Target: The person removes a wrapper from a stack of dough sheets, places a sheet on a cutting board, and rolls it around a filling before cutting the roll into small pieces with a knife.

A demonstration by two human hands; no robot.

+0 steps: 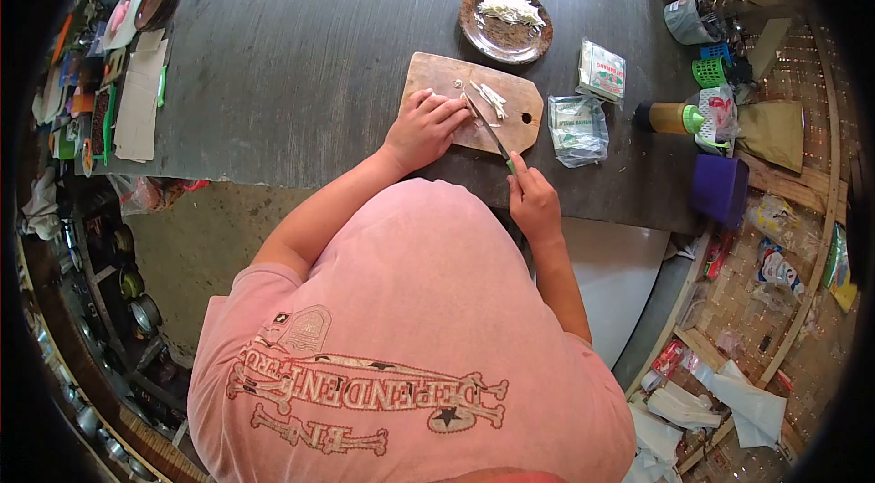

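Mid-frame, right hand (533,202) is gripping the knife (493,136); left hand (427,129), half-curled, grip unclear, is crowding it, any slip threatening cuts!

Cutting board (518,100) on table (319,55), plate (506,44) beyond it, packets (578,129) right, bottle (668,118) farther right

A single head-worn camera looks forward and steeply down from above, very near the wearer's pink shirt (401,301), which fills the lower middle. The cutting board (515,100) lies farther off, just above centre, with the worktop (310,64) stretching beyond it to the top edge. The wide, round-cornered view bows its margins, taking in floor (196,251) at left and woven panelling (729,296) at right.
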